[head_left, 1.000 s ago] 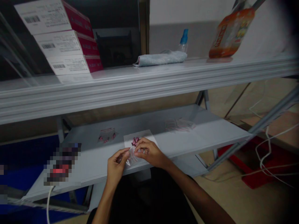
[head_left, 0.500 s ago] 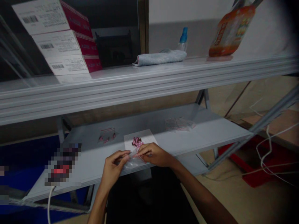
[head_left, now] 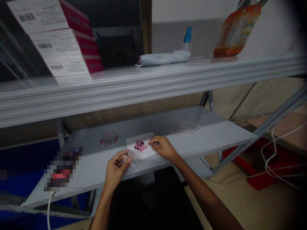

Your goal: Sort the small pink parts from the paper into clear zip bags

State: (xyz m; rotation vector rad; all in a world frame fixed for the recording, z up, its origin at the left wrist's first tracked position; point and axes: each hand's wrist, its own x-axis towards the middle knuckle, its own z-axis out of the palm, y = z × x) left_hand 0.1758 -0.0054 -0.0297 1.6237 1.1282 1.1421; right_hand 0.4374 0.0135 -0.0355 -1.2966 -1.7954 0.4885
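Note:
My left hand [head_left: 118, 164] is closed on a small clear plastic bag [head_left: 134, 159], held at the near edge of the lower shelf. The bag's mouth faces the white paper sheet [head_left: 147, 153]. On that sheet lies a small heap of pink and dark red beads [head_left: 139, 146]. My right hand [head_left: 161, 147] is over the right side of the sheet, its bent fingertips just beside the beads, slightly apart with nothing visible between them. To the left, a filled clear bag [head_left: 109, 138] with similar beads lies flat.
A pile of clear bags [head_left: 183, 126] lies at the back right of the lower shelf [head_left: 211, 127]. A blurred-out object [head_left: 62, 171] with a white cable is at the left. Above, the upper shelf holds boxes [head_left: 59, 48], a cloth [head_left: 163, 58], a spray bottle [head_left: 187, 40] and an orange bottle [head_left: 236, 33].
My right hand has let go of the bag and moved up and right to the edge of the bead heap. My left hand keeps the bag in nearly the same place.

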